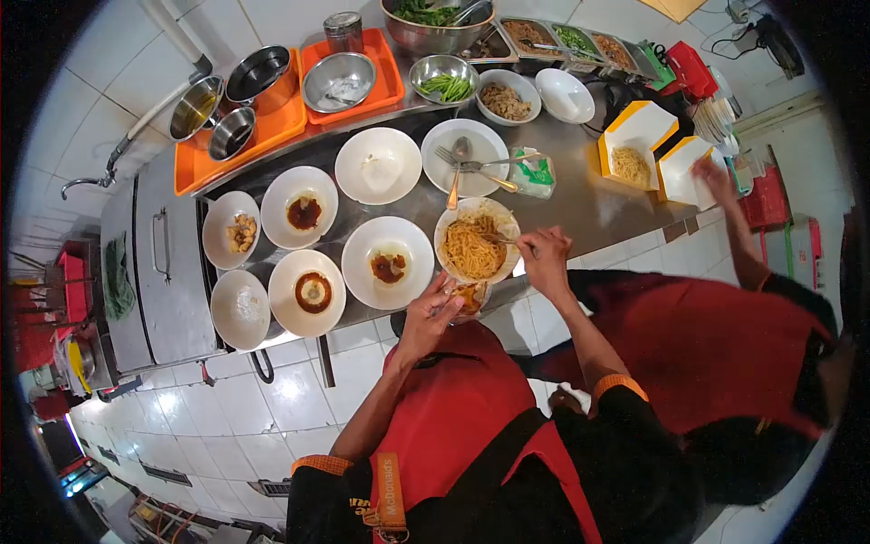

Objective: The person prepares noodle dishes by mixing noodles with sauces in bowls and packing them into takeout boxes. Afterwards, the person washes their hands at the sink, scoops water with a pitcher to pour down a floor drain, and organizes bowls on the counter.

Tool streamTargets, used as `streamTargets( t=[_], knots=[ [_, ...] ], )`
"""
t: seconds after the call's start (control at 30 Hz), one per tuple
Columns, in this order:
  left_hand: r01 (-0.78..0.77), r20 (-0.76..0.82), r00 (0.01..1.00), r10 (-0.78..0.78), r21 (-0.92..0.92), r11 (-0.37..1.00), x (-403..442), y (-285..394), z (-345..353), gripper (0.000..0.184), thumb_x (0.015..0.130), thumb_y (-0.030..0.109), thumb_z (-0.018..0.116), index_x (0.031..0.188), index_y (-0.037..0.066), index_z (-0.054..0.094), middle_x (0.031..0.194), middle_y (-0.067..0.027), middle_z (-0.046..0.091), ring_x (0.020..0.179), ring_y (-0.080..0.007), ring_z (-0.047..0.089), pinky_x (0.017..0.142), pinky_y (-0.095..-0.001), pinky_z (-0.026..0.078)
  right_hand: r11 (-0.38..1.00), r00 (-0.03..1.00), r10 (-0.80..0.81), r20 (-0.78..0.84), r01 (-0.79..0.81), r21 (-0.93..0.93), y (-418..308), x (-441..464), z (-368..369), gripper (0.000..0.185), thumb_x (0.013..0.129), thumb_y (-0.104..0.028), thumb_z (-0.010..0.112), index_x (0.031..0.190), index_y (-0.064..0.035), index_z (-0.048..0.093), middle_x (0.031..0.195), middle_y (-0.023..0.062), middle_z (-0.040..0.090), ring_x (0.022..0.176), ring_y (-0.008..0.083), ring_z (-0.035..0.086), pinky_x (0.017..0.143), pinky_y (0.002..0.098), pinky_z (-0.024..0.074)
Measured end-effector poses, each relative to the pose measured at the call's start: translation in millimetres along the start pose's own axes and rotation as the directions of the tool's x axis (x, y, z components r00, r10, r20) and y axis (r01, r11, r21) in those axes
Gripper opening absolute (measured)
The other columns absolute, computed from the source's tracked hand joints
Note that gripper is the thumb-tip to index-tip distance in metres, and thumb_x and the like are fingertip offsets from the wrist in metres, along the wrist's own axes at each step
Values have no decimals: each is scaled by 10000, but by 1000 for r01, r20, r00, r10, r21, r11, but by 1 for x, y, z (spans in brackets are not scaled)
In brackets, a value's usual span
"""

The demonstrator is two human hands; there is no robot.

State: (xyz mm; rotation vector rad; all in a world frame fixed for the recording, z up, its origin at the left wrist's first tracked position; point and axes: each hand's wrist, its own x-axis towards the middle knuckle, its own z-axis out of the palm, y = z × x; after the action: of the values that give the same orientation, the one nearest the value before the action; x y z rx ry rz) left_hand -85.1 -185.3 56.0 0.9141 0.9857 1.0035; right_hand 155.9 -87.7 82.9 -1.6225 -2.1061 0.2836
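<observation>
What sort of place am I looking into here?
Probably a commercial kitchen: metal food trays, rows of white bowls on the steel counter, and two open cartons, one holding noodles.

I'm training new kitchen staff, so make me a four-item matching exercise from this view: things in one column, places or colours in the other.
Things
1. Orange noodles
2. Green beans
3. Cartons
4. Spoon

Places or colours
A. Yellow outside, white inside
B. On a white dish
C. Close to the wearer's left hand and right hand
D. In a metal bowl

Pairs: 1-C, 2-D, 3-A, 4-B
</observation>
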Motion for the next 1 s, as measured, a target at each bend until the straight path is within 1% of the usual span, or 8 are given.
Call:
streamTargets(
  t=[0.13,0.27,0.37,0.47,0.57,0.8,0.93,1.0],
  knots=[
    [-54,-13,998,55,46,997,3,1,0,284,895,180,598,1093,-20,633,1431,-249,309,1319,-295,345,1045,-347,303,854,962,264,-64,-202,479,2,-5,-23,33,749,-103,687,775,-93,670,737,42,599,805,223,503,763,359,320],
    [3,-22,1000,-3,-15,1000,0,4,3,262,895,159,593,1091,-9,638,1432,-242,312,1295,-293,384,1028,-343,329,980,976,-155,-152,132,-150,-19,-3,-58,33,738,-85,673,766,-97,661,742,19,586,794,224,488,756,367,311],
    [-32,-30,999,31,-31,999,5,4,2,240,896,138,589,1081,-5,643,1438,-236,303,1274,-295,413,1010,-340,352,970,939,-124,-320,47,-237,-32,2,-60,42,735,-70,656,772,-89,660,764,33,597,805,238,493,759,377,308],
    [17,-7,1000,-17,0,1000,3,4,1,228,897,126,585,1072,-6,647,1447,-230,288,1281,-300,403,1008,-340,356,996,997,6,-78,-12,-83,-3,-11,-7,47,740,-67,651,782,-82,663,781,41,611,823,241,500,763,379,309],
    [14,-30,999,-17,-109,994,3,6,4,225,899,135,585,1063,-4,652,1447,-227,291,1287,-297,396,1007,-339,358,836,947,312,-76,-236,495,2,-18,-6,45,763,-86,637,800,-89,661,784,41,608,849,237,491,770,391,305],
    [4,-19,1000,-6,-79,997,5,1,1,242,899,148,590,1076,-8,645,1442,-241,291,1292,-294,389,1019,-334,340,933,941,-139,-307,20,-361,-33,-7,-60,133,681,-34,628,805,-80,639,769,20,569,847,245,480,742,386,313],
    [17,4,1000,-18,81,997,5,2,-2,256,897,154,592,1073,-27,638,1438,-259,285,1289,-296,392,1014,-329,341,938,991,-129,42,135,-319,-26,-9,-28,94,705,-55,635,796,-73,649,794,50,591,856,253,505,738,401,339],
    [15,0,1000,-15,35,999,4,4,0,257,896,156,594,1068,-29,640,1438,-259,286,1288,-294,394,1012,-329,343,998,998,-7,-58,10,58,-18,-8,-11,60,746,-82,648,805,-83,651,764,34,586,832,247,500,742,394,331]
  ],
)
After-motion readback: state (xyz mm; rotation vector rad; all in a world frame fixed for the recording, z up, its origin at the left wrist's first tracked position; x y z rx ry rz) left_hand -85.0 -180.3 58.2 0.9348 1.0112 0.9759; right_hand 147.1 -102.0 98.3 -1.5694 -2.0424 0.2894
